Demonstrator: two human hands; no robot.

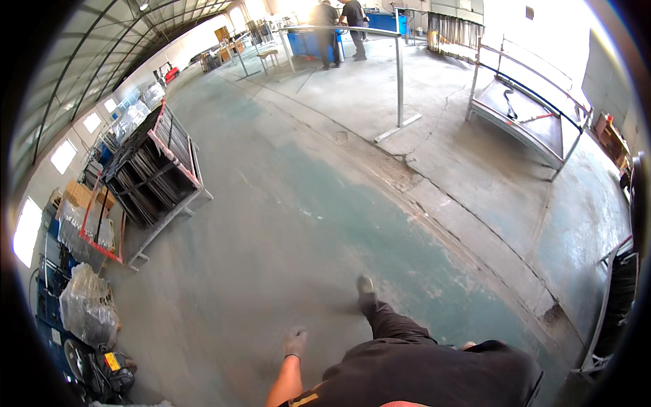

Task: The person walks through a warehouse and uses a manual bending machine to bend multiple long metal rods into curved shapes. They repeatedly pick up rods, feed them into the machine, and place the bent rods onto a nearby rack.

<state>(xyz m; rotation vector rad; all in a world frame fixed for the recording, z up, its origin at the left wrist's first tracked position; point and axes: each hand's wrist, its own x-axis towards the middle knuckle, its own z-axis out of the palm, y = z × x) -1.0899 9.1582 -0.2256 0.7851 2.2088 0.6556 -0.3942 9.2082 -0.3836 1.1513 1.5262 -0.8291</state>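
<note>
My left hand [296, 342], in a thin grey glove, hangs beside my body over the concrete floor [271, 251]. Its fingers are loosely bent and slightly blurred, with no object seen in them. Of my right side only a small skin-coloured patch [468, 346] shows past the dark shirt, so the fingers there are hidden. One of my legs [390, 322] is stretched forward in dark trousers, its shoe [365, 285] on the floor. Neither hand touches any equipment.
A wheeled rack [146, 176] of dark frames stands at left, near plastic-wrapped goods [88, 305]. A metal table cart [515, 115] holds a strap and a red-handled tool at right. Ahead are a metal stand [399, 81] and two people [325, 34] by blue benches. Cracks run across the floor.
</note>
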